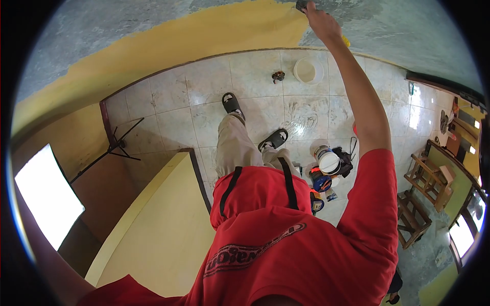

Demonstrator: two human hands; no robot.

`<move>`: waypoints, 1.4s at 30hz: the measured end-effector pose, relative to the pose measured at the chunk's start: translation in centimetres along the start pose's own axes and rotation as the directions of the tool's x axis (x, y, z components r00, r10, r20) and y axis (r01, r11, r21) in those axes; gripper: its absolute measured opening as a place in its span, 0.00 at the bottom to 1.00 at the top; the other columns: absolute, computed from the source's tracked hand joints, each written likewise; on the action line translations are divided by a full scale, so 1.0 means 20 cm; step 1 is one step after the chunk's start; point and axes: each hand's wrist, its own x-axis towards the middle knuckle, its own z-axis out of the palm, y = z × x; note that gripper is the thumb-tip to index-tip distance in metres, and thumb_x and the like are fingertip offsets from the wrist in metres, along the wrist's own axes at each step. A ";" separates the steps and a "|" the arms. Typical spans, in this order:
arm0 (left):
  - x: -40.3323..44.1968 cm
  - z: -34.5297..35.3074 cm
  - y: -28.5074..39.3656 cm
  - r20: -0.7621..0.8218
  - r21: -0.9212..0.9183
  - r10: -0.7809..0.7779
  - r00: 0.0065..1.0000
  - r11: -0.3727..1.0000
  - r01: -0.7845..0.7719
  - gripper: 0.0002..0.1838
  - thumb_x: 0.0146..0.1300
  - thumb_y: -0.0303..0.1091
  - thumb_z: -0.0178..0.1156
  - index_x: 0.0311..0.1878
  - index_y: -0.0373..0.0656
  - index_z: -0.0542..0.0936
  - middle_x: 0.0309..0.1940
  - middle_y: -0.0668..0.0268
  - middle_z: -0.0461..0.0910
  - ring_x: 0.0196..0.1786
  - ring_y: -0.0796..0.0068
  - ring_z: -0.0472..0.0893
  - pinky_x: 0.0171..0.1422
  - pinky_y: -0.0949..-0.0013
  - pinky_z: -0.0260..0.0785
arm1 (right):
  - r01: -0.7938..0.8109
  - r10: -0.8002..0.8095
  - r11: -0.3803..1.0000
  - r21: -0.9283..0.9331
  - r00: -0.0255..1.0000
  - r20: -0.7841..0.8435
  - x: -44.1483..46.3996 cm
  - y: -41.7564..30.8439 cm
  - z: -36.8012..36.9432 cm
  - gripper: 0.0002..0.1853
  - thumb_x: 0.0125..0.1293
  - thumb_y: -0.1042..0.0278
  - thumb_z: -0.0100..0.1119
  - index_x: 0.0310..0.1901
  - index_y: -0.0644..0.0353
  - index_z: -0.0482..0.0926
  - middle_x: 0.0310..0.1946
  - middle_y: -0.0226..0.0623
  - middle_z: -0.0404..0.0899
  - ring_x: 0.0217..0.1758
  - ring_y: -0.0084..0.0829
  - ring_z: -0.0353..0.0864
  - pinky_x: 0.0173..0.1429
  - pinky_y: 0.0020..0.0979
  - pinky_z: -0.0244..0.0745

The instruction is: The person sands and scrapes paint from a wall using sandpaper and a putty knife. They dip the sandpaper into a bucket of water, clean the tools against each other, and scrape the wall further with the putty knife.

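Observation:
My right hand [322,23] is raised at arm's length to the wall at the top of the view. It is closed round a dark-ended tool [301,5], cut off by the frame's edge, so its exact kind does not show. A small yellow piece [346,41] peeks out beside the wrist; whether it belongs to the tool I cannot tell. The tool is near the border between yellow paint [219,28] and the grey wall surface [380,25]. At the lower left my left arm reaches out of the picture, and the hand is out of sight.
On the tiled floor stand a white bucket [308,71] and a small brown lump [278,76]. Paint cans [326,160] and a black bag [344,161] lie right of my feet. A wooden step stool [412,217], a black metal stand [117,145] and a low partition [158,219] are around.

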 end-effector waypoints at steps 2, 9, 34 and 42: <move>0.00 0.00 -0.01 0.005 -0.004 0.000 1.000 1.000 0.000 0.44 0.56 0.42 0.73 0.76 0.54 0.66 0.77 0.63 0.61 0.79 0.59 0.58 0.82 0.42 0.46 | -0.007 0.007 1.000 0.025 1.000 0.007 -0.01 -0.01 0.00 0.19 0.78 0.63 0.44 0.61 0.68 0.71 0.37 0.57 0.87 0.41 0.56 0.89 0.43 0.53 0.85; -0.01 0.01 0.00 0.012 -0.005 0.002 1.000 1.000 -0.002 0.43 0.56 0.42 0.73 0.75 0.53 0.66 0.76 0.63 0.62 0.78 0.59 0.59 0.81 0.42 0.47 | -0.026 0.027 0.988 0.152 1.000 0.001 0.01 0.00 0.04 0.23 0.81 0.55 0.41 0.66 0.65 0.67 0.39 0.58 0.86 0.43 0.59 0.88 0.45 0.56 0.83; -0.11 0.05 0.06 -0.018 -0.026 -0.062 0.998 0.998 0.061 0.40 0.57 0.40 0.72 0.73 0.50 0.68 0.72 0.61 0.65 0.75 0.59 0.63 0.78 0.45 0.51 | -0.065 0.059 0.990 0.128 0.997 0.049 -0.07 -0.10 -0.15 0.17 0.82 0.48 0.40 0.53 0.54 0.65 0.37 0.56 0.87 0.43 0.63 0.87 0.45 0.59 0.82; -0.12 0.03 0.07 0.000 -0.030 -0.064 0.998 0.998 0.064 0.39 0.57 0.39 0.72 0.72 0.49 0.69 0.71 0.60 0.66 0.73 0.59 0.64 0.77 0.46 0.53 | -0.102 0.094 0.985 0.142 0.994 0.060 -0.07 -0.10 -0.14 0.17 0.82 0.47 0.39 0.53 0.53 0.66 0.36 0.55 0.87 0.42 0.63 0.87 0.44 0.60 0.82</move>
